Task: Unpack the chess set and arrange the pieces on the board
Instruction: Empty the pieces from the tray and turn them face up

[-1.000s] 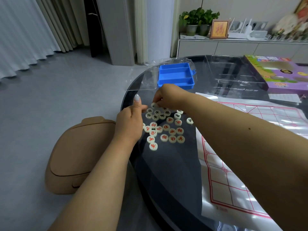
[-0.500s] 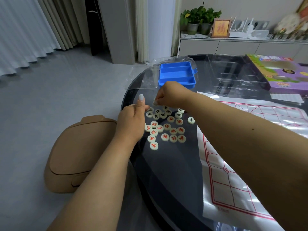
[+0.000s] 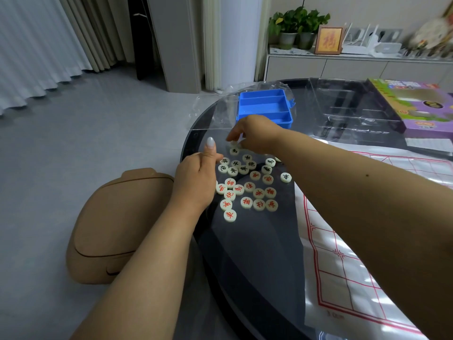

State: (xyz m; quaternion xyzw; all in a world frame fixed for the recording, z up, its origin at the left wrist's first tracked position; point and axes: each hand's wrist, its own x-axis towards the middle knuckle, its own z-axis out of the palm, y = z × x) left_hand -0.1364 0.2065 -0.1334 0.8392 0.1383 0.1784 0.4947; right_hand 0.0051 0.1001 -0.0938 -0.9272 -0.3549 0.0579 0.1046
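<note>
Several round cream chess pieces (image 3: 247,185) with red or black characters lie loose on the dark glass table (image 3: 245,253) near its left edge. My right hand (image 3: 255,134) reaches across above the far end of the pile, fingertips curled down around one cream piece (image 3: 234,144). My left hand (image 3: 196,177) rests at the table's left rim beside the pieces, fingers curled, thumb pointing up; what its fingers hold is hidden. The paper board (image 3: 367,253) with red grid lines lies to the right, partly under my right forearm.
An empty blue compartment tray (image 3: 264,106) sits behind the pieces on clear plastic wrap. A clear plastic insert (image 3: 348,106) and the purple game box (image 3: 421,104) lie at the back right. A tan lidded bin (image 3: 115,229) stands on the floor left of the table.
My right hand has lifted slightly and shifted at the far end of the pile, its fingers now curled over a single piece. The left hand stays at the rim.
</note>
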